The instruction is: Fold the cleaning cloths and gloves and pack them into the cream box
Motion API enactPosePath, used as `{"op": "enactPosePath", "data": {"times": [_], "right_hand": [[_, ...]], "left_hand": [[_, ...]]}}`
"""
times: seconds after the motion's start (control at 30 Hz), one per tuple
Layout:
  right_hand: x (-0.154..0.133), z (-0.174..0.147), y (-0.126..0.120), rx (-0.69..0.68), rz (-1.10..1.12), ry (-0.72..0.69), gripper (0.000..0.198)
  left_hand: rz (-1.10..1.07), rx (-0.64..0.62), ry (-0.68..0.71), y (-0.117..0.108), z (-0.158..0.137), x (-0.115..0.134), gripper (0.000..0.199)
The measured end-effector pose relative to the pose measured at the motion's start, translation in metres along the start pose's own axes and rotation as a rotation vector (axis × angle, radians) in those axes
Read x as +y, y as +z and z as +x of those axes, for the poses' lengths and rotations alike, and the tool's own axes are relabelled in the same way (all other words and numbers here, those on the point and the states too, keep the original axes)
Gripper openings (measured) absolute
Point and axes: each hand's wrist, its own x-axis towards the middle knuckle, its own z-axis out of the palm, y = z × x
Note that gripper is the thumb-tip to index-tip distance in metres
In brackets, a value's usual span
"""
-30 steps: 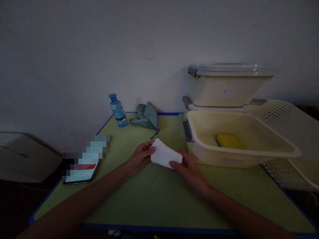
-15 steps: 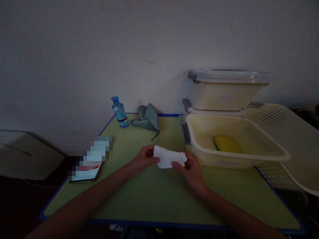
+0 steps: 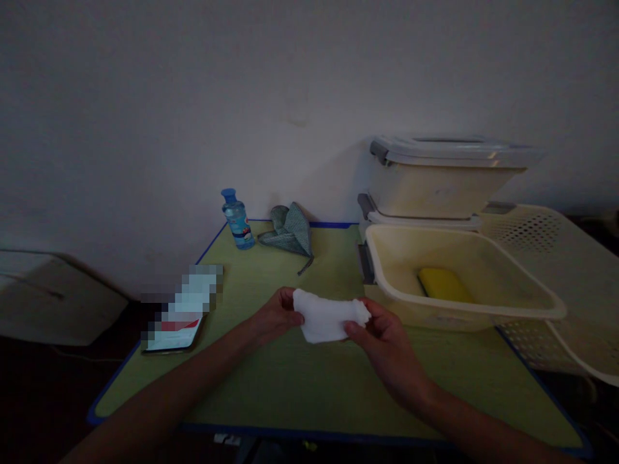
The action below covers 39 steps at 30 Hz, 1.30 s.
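Note:
Between my two hands a small white cloth (image 3: 325, 317) is stretched sideways above the middle of the table. My left hand (image 3: 276, 317) pinches its left end, thumb in front and fingers behind. At the other end, my right hand (image 3: 389, 345) grips a crumpled edge the same way. Both hands are closed, and the fingers behind the cloth are partly hidden. Beyond them a grey-green fabric pouch (image 3: 290, 233) with a drawstring lies near the wall. A clear blue bottle (image 3: 238, 222) with a blue cap stands to its left.
The green table (image 3: 290, 386) has a blue edge. At left lies a phone (image 3: 186, 316) with a blurred screen. On the right sit an open cream tub (image 3: 406, 309) holding a yellow sponge (image 3: 447, 285), a lidded box (image 3: 430, 187) behind it, and a perforated basket (image 3: 575, 258).
The white cloth is spread a little wider and sits slightly lower. My right hand has shifted right and down; my left hand stays on its end. The view has turned slightly.

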Motion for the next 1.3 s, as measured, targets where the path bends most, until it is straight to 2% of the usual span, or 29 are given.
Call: {"op": "enactPosePath", "data": {"times": [0.2,0.43,0.5,0.6,0.67,0.73,0.83,0.93,1.1,1.2,1.3], "right_hand": [[-0.038,-0.005,-0.006,0.007,0.029,-0.019,0.028],[-0.081,0.012,-0.040,0.121,-0.001,-0.123,0.031],[-0.090,0.023,-0.057,0.146,-0.056,-0.145,0.030],[-0.102,0.043,-0.090,0.189,-0.154,-0.145,0.023],[-0.106,0.056,-0.113,0.195,-0.231,-0.095,0.016],[-0.108,0.068,-0.134,0.172,-0.299,-0.030,0.012],[-0.105,0.085,-0.158,0.138,-0.359,0.042,0.011],[-0.101,0.097,-0.169,0.153,-0.395,0.092,0.017],[-0.103,0.104,-0.174,0.017,-0.417,0.141,0.028],[-0.103,0.099,-0.175,-0.038,-0.434,0.136,0.027],[-0.097,0.094,-0.177,-0.164,-0.495,0.182,0.024]], "left_hand": [[0.021,-0.020,0.039,0.026,-0.002,0.028,0.034],[0.231,0.108,0.262,0.077,0.025,0.050,0.026],[0.359,0.189,0.382,0.088,0.036,0.049,0.022],[0.725,0.293,0.722,0.102,0.046,0.043,0.013],[1.002,0.246,0.952,0.112,0.048,0.036,0.009],[1.232,0.129,1.089,0.120,0.047,0.027,0.012],[1.453,-0.029,1.137,0.130,0.046,0.012,0.021],[1.591,-0.102,1.136,0.132,0.048,-0.002,0.024],[1.692,-0.076,1.202,0.129,0.051,-0.013,0.022],[1.690,-0.084,1.206,0.128,0.050,-0.015,0.020],[1.676,-0.091,1.225,0.126,0.048,-0.018,0.021]]}}
